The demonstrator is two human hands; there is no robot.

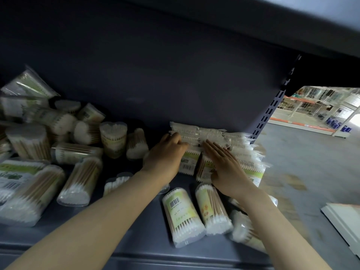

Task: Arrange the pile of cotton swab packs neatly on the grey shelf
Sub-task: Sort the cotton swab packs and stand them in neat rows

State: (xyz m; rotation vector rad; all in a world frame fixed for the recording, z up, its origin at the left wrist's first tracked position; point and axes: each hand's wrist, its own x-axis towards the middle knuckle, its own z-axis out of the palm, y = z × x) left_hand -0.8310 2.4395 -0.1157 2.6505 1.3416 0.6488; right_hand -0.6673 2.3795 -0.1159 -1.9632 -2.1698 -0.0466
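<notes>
A stack of flat bagged cotton swab packs [210, 133] stands at the right end of the grey shelf [136, 227]. My left hand [165, 152] rests against the stack's left side, fingers curled on a pack edge. Beside it, my right hand [224, 164] lies flat on top of the stack, fingers together and stretched out. Loose clear tubs of swabs [78, 180] lie jumbled over the shelf's left half. Two more tubs [183, 215] lie near the front edge under my right forearm.
The dark back panel [155, 75] rises behind the packs, with an upper shelf [272, 20] overhead. A slotted upright [272, 108] marks the shelf's right end. Beyond it are concrete floor [311, 162] and distant store racks [321, 106]. A white board [346, 223] lies low right.
</notes>
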